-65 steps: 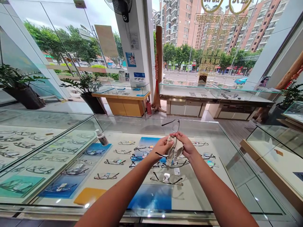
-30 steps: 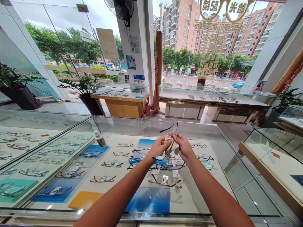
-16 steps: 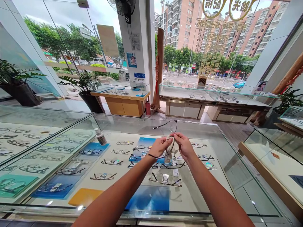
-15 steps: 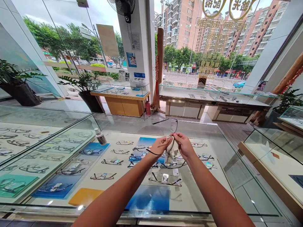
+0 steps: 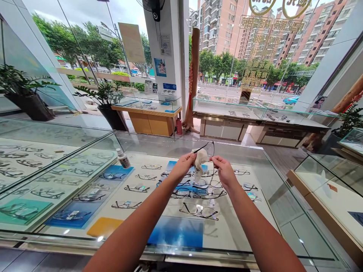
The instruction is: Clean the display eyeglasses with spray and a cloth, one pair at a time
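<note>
Over the middle of a glass display case I hold a thin black-rimmed pair of glasses in the air. My left hand pinches a small beige cleaning cloth against the frame's left side. My right hand grips the frame's lower edge, a little apart from the left hand. One temple arm sticks out to the left above the cloth.
Rows of glasses lie inside the case under the glass. A small white spray bottle stands on the glass top at the left. More display counters, potted plants and large windows stand beyond.
My hands have moved slightly apart and up. The cloth has shifted from between both hands into the left hand at the frame's left side. The temple arm has swung.
</note>
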`<state>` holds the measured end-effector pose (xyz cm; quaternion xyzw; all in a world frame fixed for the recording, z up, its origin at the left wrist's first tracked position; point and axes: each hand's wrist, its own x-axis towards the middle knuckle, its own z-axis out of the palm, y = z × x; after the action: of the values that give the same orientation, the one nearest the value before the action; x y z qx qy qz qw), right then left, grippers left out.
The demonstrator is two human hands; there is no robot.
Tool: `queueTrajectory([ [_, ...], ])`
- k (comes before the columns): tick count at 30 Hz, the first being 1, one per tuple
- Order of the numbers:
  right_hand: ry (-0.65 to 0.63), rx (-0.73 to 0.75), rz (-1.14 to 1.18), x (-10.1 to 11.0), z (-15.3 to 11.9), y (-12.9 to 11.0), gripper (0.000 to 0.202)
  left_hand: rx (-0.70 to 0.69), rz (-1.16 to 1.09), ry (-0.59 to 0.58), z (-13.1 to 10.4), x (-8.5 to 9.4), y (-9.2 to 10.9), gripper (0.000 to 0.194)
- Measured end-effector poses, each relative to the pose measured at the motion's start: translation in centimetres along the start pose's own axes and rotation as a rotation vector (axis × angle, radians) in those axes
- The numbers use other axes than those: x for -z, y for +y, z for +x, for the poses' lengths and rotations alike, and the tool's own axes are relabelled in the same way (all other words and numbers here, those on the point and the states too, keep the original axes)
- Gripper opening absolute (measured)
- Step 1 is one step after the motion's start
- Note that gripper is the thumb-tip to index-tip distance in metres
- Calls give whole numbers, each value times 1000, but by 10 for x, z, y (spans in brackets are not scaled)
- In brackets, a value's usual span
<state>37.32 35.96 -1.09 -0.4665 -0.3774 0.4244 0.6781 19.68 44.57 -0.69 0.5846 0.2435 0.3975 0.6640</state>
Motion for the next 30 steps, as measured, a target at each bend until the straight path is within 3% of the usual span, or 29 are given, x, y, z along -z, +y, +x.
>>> queueTrajectory([
  [8,-118,-70,-65,-9,-7,8,26,-12,-36,-139,-9,-8,9,61],
  [13,-157,-97,-51,-12,-9,9,24,4,-45,-214,-11,-4,10,54],
  [22,-202,-147,-19,-13,-12,7,24,14,35,-108,-13,-6,18,52],
  [26,-230,-154,10,-17,-15,10,28,-49,125,-43,-17,-11,26,53],
  [30,-232,-212,112,-18,-18,7,32,-7,88,-193,-19,-5,31,56],
])
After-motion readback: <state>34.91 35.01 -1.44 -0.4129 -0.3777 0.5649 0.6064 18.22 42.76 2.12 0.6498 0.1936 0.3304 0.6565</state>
